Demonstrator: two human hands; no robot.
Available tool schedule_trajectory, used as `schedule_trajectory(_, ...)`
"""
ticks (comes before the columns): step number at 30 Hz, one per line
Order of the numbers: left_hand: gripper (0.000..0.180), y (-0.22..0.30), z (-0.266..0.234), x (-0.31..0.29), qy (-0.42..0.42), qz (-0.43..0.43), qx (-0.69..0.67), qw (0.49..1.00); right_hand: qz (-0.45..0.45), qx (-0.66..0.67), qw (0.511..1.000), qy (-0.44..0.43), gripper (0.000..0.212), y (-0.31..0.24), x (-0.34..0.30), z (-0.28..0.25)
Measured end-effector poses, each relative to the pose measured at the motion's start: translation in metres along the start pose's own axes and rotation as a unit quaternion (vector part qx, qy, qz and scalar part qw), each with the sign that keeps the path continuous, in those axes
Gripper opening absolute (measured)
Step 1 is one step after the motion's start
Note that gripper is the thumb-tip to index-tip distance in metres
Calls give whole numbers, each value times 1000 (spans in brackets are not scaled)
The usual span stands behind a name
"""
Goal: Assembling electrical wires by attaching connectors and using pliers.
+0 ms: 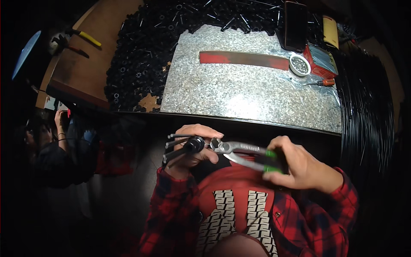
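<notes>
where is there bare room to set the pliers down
On the speckled slab: a wide patch nearer you than the red-brown strip, left of the screwdriver; a smaller one between strip and black parts. Crowded: right side, with white bowl and red box.

Looks steeply down from the head, a little forward past the chest [239,186], at the near edge of the table [239,90], with the left hand [201,158] and right hand [302,166] close below the lens, just short of that edge. Faces across the table from its near side, running that edge through mid-frame, slightly lower toward the right corner. Sees fisheye-wide, out beyond the table's left and right edges, bending straight lines toward a dark rim.
</notes>
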State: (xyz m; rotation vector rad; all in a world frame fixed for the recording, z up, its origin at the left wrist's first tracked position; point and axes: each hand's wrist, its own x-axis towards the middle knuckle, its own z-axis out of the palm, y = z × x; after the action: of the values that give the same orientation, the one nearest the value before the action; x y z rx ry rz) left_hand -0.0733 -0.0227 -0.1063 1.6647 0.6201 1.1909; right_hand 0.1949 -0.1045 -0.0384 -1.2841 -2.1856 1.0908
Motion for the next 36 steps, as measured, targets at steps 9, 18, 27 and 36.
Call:
schedule_trajectory(9, 67, -16, -3, 11, -106, 17, -85, 991, 293, 458, 789, -288, 16, 16, 6, -2)
schedule_trajectory(18, 72, -6, -15, 14, -22, -106, -89, 990, -127, -152, 971, 130, 31, 13, 11, 11)
schedule_trajectory(27, 55, -5, -9, 23, -84, -91, -119, 985, 251, 423, 842, -224, 37, 11, 14, 7)
schedule_trajectory(36, 66, -15, 8, 16, -53, -106, -173, 978, -37, -126, 991, 18, 63, 18, 24, 7)
